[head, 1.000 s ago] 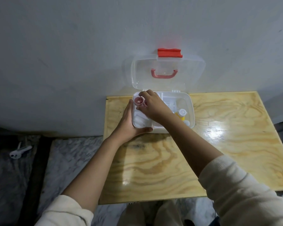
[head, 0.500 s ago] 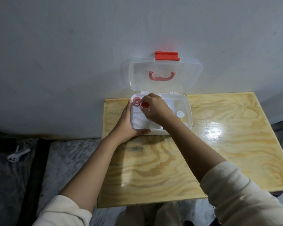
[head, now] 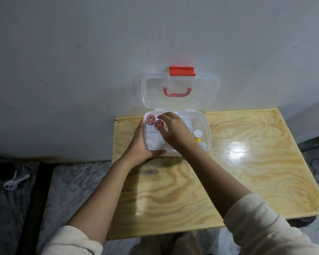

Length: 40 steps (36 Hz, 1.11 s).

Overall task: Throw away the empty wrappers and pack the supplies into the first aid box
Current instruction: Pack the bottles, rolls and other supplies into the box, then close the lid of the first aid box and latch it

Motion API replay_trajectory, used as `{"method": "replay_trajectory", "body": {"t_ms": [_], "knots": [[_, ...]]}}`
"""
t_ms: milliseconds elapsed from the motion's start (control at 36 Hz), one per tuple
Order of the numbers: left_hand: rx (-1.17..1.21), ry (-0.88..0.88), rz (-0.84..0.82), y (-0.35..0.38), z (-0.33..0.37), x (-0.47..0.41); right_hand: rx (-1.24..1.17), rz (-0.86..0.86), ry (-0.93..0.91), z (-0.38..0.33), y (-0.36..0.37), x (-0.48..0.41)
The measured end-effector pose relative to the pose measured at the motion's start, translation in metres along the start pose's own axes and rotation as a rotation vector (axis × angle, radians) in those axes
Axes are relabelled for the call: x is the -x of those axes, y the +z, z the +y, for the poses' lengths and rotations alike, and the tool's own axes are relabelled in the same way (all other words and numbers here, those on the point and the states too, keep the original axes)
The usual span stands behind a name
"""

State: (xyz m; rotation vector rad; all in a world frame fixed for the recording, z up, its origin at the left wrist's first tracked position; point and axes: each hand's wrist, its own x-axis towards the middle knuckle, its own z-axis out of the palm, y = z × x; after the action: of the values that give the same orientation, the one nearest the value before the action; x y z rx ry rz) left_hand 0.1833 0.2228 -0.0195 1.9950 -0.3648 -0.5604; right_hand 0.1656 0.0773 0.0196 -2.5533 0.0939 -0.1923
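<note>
the clear plastic first aid box [head: 206, 126] sits open on the pale plywood table [head: 247, 172]. the left hand [head: 139, 144] clasps its left wall; the right hand [head: 175, 130] pinches a small red tape roll [head: 159, 124] at the fingertips [head: 159, 117], beside a second red roll [head: 150, 118].

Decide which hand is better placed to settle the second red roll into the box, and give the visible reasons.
Right. The right hand is already over the open box with its fingers on the second red roll, beside the first roll. The left hand is busy gripping the box's near-left corner, steadying it.
</note>
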Motion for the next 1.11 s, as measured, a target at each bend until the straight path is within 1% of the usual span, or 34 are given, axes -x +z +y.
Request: {"method": "replay_trajectory", "body": {"t_ms": [28,83,167,194,222,278,333,389,444,528,556,694,944,1056,1111], "knots": [[-0.002,0.022,-0.001,-0.001,0.0,0.0,-0.043,0.064,-0.003,0.0,-0.006,0.003],[0.062,0.023,0.026,-0.004,0.002,0.002,-0.126,0.268,-0.034,0.0,-0.024,0.008],[0.312,-0.059,0.198,-0.018,0.021,-0.001,-0.124,0.648,-0.072,0.006,-0.057,0.008],[0.378,-0.064,0.268,-0.023,0.03,-0.004,-0.105,0.729,-0.065,0.01,-0.068,0.005],[0.407,-0.055,0.333,-0.028,0.042,-0.009,-0.093,0.763,-0.042,0.014,-0.078,0.001],[0.401,-0.03,0.423,-0.036,0.064,-0.022,-0.09,0.707,0.039,0.022,-0.092,-0.01],[0.352,-0.017,0.449,-0.036,0.083,-0.036,-0.102,0.573,0.13,0.032,-0.099,-0.02],[0.311,-0.006,0.465,-0.031,0.096,-0.048,-0.174,0.466,0.187,0.038,-0.101,-0.024],[0.298,0.002,0.502,-0.025,0.105,-0.053,-0.207,0.451,0.189,0.039,-0.101,-0.021],[0.257,-0.023,0.621,-0.018,0.105,-0.051,-0.218,0.488,0.164,0.039,-0.101,-0.01],[0.247,-0.021,0.636,-0.016,0.104,-0.047,-0.223,0.498,0.154,0.039,-0.1,-0.005],[0.253,0.03,0.629,-0.01,0.094,-0.026,-0.241,0.525,0.104,0.04,-0.095,0.026],[0.212,0.177,0.572,0.019,0.056,0.02,-0.212,0.495,0.074,0.051,-0.07,0.082],[0.153,0.221,0.516,0.032,0.032,0.035,-0.211,0.466,0.102,0.057,-0.048,0.107],[0.103,0.203,0.48,0.037,0.02,0.041,-0.218,0.43,0.14,0.059,-0.036,0.116]]}}
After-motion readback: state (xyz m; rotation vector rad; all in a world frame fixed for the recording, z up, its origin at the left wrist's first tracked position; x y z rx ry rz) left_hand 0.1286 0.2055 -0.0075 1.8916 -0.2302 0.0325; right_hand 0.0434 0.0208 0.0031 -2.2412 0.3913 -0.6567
